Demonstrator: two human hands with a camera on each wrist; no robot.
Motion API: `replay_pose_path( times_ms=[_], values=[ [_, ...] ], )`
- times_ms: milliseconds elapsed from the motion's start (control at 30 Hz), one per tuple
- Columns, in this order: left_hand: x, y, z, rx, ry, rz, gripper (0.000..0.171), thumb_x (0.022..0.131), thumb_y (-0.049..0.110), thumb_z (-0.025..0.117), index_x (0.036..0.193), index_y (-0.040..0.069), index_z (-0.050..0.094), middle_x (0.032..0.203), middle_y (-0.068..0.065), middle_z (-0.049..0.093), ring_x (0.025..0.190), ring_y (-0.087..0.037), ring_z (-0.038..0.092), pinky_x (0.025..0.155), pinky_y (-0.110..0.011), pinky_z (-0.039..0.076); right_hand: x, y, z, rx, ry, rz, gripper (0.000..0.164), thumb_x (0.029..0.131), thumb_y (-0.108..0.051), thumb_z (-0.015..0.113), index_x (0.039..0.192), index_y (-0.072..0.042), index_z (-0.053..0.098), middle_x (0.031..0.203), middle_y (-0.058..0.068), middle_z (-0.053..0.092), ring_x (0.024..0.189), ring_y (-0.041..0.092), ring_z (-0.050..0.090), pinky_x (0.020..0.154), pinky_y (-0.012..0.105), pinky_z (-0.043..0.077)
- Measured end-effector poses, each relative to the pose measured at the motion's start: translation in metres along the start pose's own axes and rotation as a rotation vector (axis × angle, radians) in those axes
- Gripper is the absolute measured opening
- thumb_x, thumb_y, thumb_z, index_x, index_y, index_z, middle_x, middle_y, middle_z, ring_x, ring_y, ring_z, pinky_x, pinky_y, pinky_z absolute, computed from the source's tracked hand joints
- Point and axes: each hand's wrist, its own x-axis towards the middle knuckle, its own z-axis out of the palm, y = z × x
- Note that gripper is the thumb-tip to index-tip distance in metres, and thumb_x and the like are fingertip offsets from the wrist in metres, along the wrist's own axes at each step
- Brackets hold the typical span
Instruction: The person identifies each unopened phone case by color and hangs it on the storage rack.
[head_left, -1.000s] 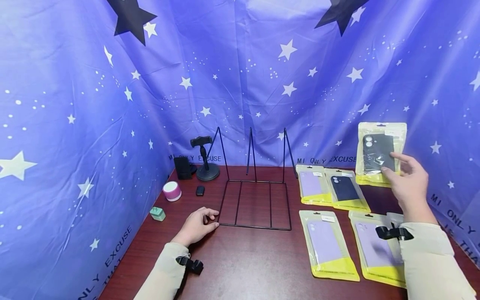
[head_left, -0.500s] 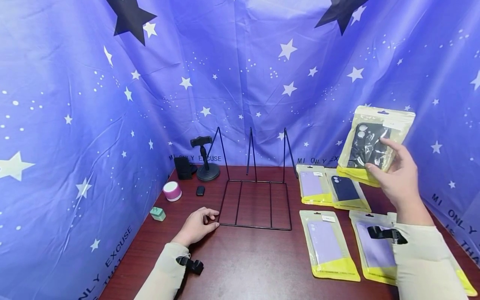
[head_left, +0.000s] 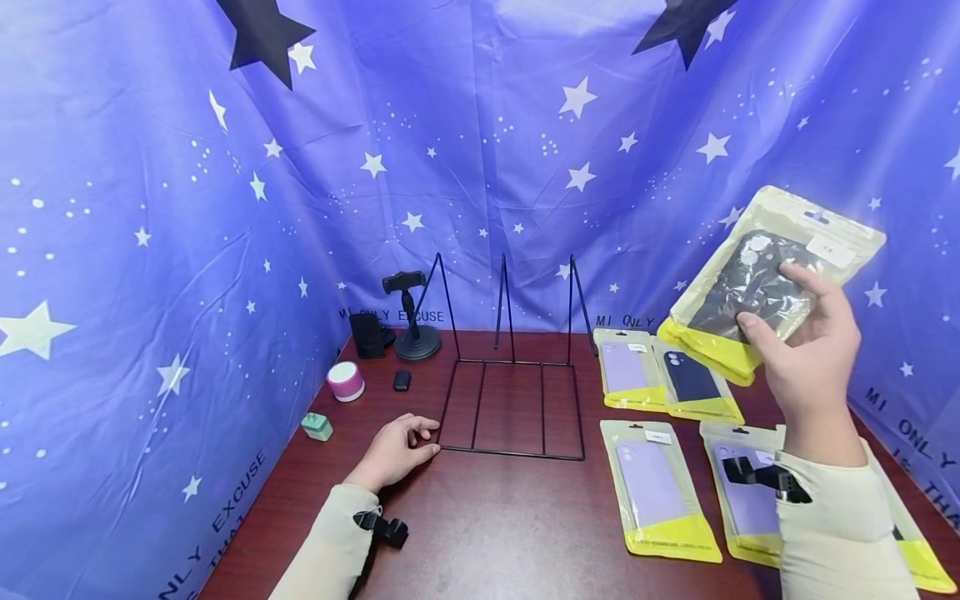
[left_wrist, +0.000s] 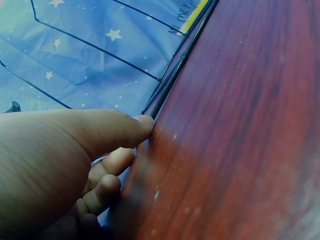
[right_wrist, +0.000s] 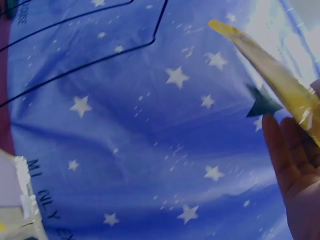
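Surface of dark red wood, lower half of the frame. Lower left of centre: left hand resting palm down, fingers loosely curled, gripping nothing, fingertips just beside the front corner of a black wire rack. Centre right: packaged phone cases lying flat in rows. Upper right: right hand raised above them, thumb and fingers pinching a black phone case in a clear and yellow pouch, tilted, off the surface.
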Motion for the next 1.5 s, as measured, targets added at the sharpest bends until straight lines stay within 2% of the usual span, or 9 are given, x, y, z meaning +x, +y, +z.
replay_pose_path(
  times_ms=[100,233,500,767,867,1000,1100,1267,1500],
  values=[
    [0.0,0.0,0.0,0.004,-0.002,-0.004,0.031,0.088,0.02,0.087,0.117,0.021,0.077,0.091,0.013,0.059,0.077,-0.008,0.053,0.072,-0.028,0.046,-0.002,-0.01,0.007,0.006,0.006,-0.021,0.053,0.073,0.024,0.066,0.126,0.019,0.061,0.127,0.024,0.063,0.119,0.029,0.059,0.106,0.028,0.045],
    [0.0,-0.001,-0.001,0.0,-0.004,-0.015,0.032,0.088,0.021,0.087,0.117,0.023,0.077,0.091,0.014,0.059,0.077,-0.007,0.054,0.073,-0.028,0.046,-0.006,-0.02,0.014,0.107,-0.024,0.014,0.051,0.078,0.025,0.058,0.129,0.022,0.057,0.129,0.03,0.06,0.105,0.029,0.068,0.083,0.026,0.058],
    [0.001,0.0,0.0,0.005,0.008,0.004,0.031,0.087,0.022,0.087,0.116,0.022,0.077,0.09,0.015,0.059,0.076,-0.007,0.054,0.073,-0.028,0.047,-0.015,-0.038,0.03,0.18,-0.104,-0.049,0.054,0.073,0.027,0.062,0.126,0.025,0.056,0.123,0.029,0.061,0.103,0.029,0.066,0.083,0.026,0.056],
    [0.0,0.0,0.0,0.0,0.016,0.009,0.03,0.087,0.022,0.087,0.115,0.022,0.077,0.089,0.014,0.059,0.076,-0.007,0.054,0.072,-0.028,0.046,-0.026,-0.045,0.043,0.195,-0.244,-0.019,0.068,0.07,0.032,0.059,0.137,0.018,0.051,0.129,0.03,0.057,0.105,0.03,0.067,0.077,0.025,0.059],
    [-0.001,-0.001,0.001,-0.001,0.012,-0.002,0.03,0.087,0.021,0.087,0.115,0.022,0.077,0.089,0.013,0.059,0.076,-0.007,0.054,0.072,-0.028,0.046,-0.031,-0.046,0.049,0.159,-0.296,-0.022,0.069,0.071,0.032,0.06,0.138,0.019,0.049,0.126,0.027,0.058,0.094,0.025,0.069,0.068,0.022,0.058],
    [-0.001,-0.001,0.001,-0.012,0.013,0.001,0.03,0.087,0.021,0.088,0.115,0.022,0.077,0.089,0.014,0.059,0.076,-0.007,0.054,0.072,-0.028,0.046,-0.037,-0.054,0.057,0.058,-0.351,-0.057,0.065,0.075,0.027,0.066,0.137,0.019,0.05,0.11,0.019,0.064,0.06,0.013,0.063,0.051,0.018,0.049],
    [0.0,-0.001,0.0,-0.013,0.012,0.002,0.03,0.087,0.021,0.088,0.115,0.023,0.078,0.089,0.014,0.059,0.077,-0.008,0.054,0.072,-0.028,0.046,-0.041,-0.058,0.064,0.046,-0.376,-0.061,0.06,0.077,0.026,0.064,0.136,0.02,0.051,0.109,0.017,0.066,0.064,0.012,0.065,0.057,0.017,0.051],
    [0.0,0.0,-0.001,-0.002,0.006,-0.003,0.03,0.087,0.022,0.087,0.116,0.023,0.077,0.089,0.014,0.059,0.077,-0.008,0.054,0.073,-0.028,0.046,-0.048,-0.053,0.069,0.071,-0.412,-0.042,0.06,0.075,0.029,0.058,0.134,0.021,0.053,0.124,0.021,0.065,0.098,0.02,0.07,0.084,0.022,0.057],
    [0.001,-0.002,0.0,-0.006,0.008,0.006,0.03,0.087,0.021,0.087,0.116,0.02,0.078,0.09,0.011,0.06,0.077,-0.008,0.054,0.072,-0.027,0.046,-0.057,-0.049,0.075,0.041,-0.493,-0.043,0.058,0.079,0.024,0.068,0.135,0.021,0.053,0.119,0.019,0.067,0.089,0.016,0.071,0.079,0.019,0.056]
  ],
)
